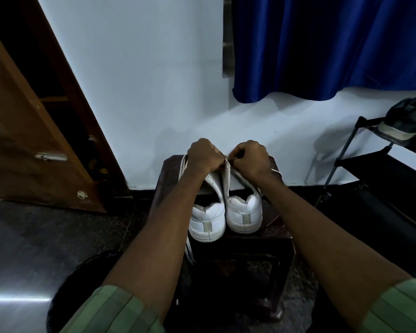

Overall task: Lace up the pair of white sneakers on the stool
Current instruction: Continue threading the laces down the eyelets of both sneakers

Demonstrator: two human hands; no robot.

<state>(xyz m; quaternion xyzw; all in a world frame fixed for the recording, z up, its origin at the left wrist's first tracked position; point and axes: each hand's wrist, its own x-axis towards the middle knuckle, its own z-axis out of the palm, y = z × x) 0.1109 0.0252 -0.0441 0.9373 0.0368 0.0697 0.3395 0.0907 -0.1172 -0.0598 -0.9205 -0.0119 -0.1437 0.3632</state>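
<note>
We have the two white sneakers (226, 212) standing side by side, heels toward us, on the dark stool (168, 179). Our left hand (203, 155) and right hand (250, 157) are curled together at twelve o'clock over the right shoe's eyelets, apparently pinching its lace (227, 163), though the fingertips are hidden. The lace is limp and light, so we grip near its stiff tip; the loose lace (189, 248) dangles at seven o'clock.

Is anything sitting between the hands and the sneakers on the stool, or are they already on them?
Nothing visible blocks them. Both the left hand and right hand are already at the front of the right sneaker, fingers curled there, apparently pinching its lace. The left sneaker stands alongside.
</note>
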